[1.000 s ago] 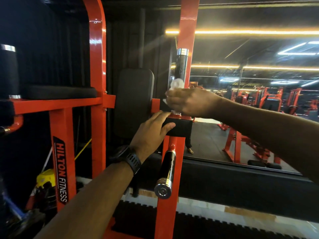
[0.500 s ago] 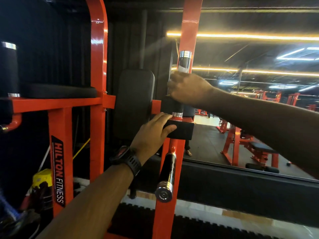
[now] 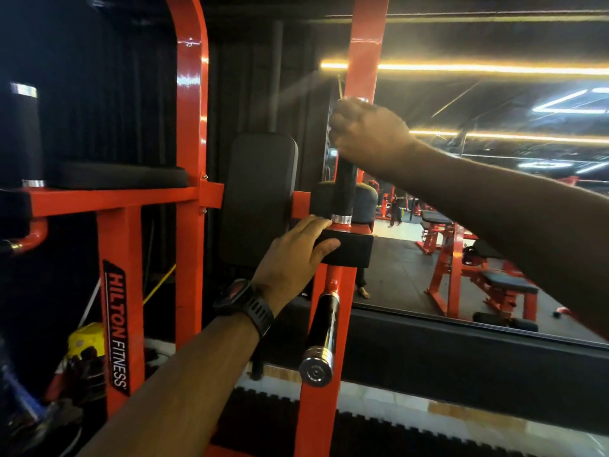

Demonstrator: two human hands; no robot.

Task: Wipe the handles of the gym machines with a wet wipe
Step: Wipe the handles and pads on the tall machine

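An upright black handle [image 3: 344,189] with a chrome ring at its base stands on the red machine's right arm. My right hand [image 3: 369,133] grips the top of that handle; the wet wipe is hidden inside the hand. My left hand [image 3: 296,255] rests with straight fingers on the black arm pad [image 3: 351,250] just below the handle's base. A second chrome-ended handle [image 3: 321,341] sticks out toward me under the pad.
The red frame [image 3: 192,159] carries a black back pad [image 3: 260,199] and a left arm pad [image 3: 122,175] with another upright handle [image 3: 21,136]. A mirror [image 3: 478,209] at right reflects benches. A yellow item [image 3: 86,338] lies low at left.
My right hand has slid up the upright handle from near its base to its top, and the white wipe is no longer visible. The left hand has stayed on the pad.
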